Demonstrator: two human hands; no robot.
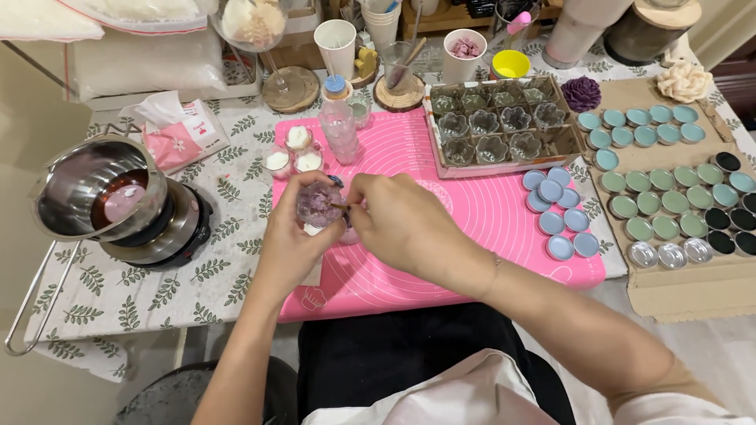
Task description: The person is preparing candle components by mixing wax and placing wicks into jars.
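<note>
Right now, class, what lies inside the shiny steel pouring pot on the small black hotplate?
Inside the steel pot sits dark reddish liquid with a pale pink lump. The pot's near wall hides the rest of its bottom.

Single head-worn camera looking steeply down from above, facing twelve o'clock across the pink silicone mat [480,212], sitting close, forearms entering from six o'clock.

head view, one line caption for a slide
Left hand holds a small purple-filled glass cup while right hand pokes it, over a pink mat.

Mat [472,212] lies centre; pot [98,189] sits left on its burner [177,228]; tray of moulds [504,130] behind, tins [677,208] right.
</note>
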